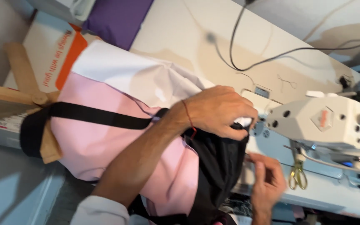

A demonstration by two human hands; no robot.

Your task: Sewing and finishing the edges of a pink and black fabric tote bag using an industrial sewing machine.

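The left hand [219, 110] is closed on a bunch of black fabric [219, 166], held just before the sewing machine [326, 125]. Below it, the right hand [267, 179] pinches the fabric's edge, though what its fingers grip is blurred. This looks like feeding fabric toward the needle; aligning the edge comes next. Pink cloth [101, 141] lies behind the wrist. No containers show.

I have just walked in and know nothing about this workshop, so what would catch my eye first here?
Probably the person's left hand, in the middle, its grip closed on a bunched black fabric piece that hangs beside a big pink cloth bundle crossed by a black webbing strap. At right stands a white industrial sewing machine, with small gold-handled scissors beneath it and the right hand just below.
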